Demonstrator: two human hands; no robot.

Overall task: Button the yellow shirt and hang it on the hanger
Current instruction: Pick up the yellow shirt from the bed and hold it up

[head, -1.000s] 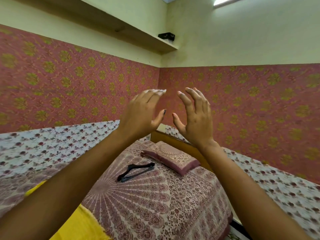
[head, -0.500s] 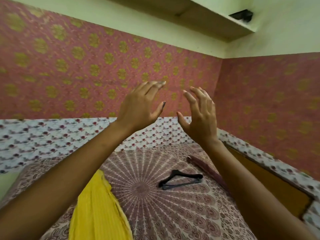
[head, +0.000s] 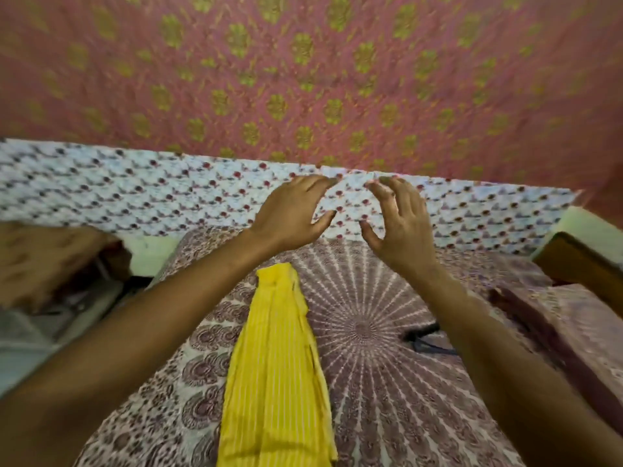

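Both the left hand (head: 293, 210) and the right hand (head: 401, 224) hover empty with fingers spread at the frame's centre, above the striped yellow cotton shirt (head: 276, 375) lying lengthwise at lower centre on the mandala-print bedspread (head: 377, 382), the black hanger (head: 423, 337) half-hidden right of it.

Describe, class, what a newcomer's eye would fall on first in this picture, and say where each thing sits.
The bright yellow shirt grabs attention first, lying as a long strip down the middle of the patterned bedspread. Above it, the left hand and right hand are raised side by side, open and empty. A dark hanger peeks out beside the right forearm.
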